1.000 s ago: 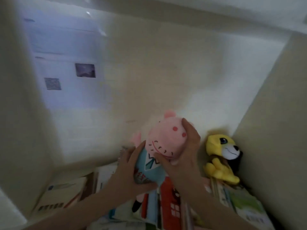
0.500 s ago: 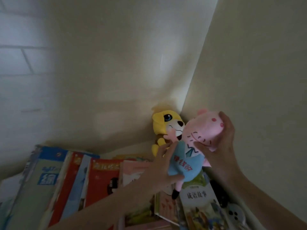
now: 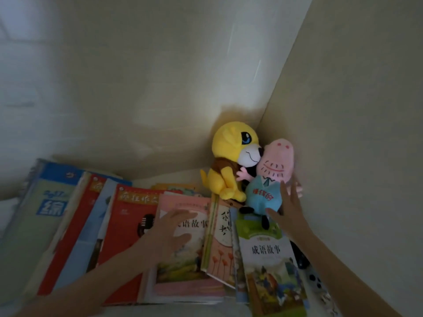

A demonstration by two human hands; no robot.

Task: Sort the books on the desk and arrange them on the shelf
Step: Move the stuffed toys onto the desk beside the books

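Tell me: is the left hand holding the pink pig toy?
No, the left hand lies open over a pink book, away from the pig toy.

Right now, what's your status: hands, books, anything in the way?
Left hand open over pink book. Right hand open against pig plush. Books overlapped flat on shelf. Yellow plush beside it, crowding corner.

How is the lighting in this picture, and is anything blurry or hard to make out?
Head view: dim throughout, lightest on the back wall; a dark shadow sits in the corner behind the yellow plush; the left hand is smeared by motion blur, while the title on the green book reads sharply; the far-left blue book is soft and dark.
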